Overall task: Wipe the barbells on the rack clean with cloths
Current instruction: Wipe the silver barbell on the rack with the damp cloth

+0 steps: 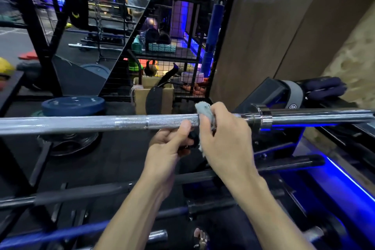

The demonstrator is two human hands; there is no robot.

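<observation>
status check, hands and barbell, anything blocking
Right hand grips grey cloth round silver barbell. Left hand under bar, thumb on it. Nothing blocking.

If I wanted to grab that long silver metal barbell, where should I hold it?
Probably hold the long silver metal barbell on its rough, knurled middle, coming from above like the right hand with the grey cloth. The shiny sleeve end looks smooth and slippery.

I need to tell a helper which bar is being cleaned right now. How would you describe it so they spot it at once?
Find the black rack beside the brown wall; the silver barbell is the top bar lying across it. Unlike the black and blue bars lower down, it is bright knurled steel, with the right hand wrapping a grey cloth around it.
</observation>
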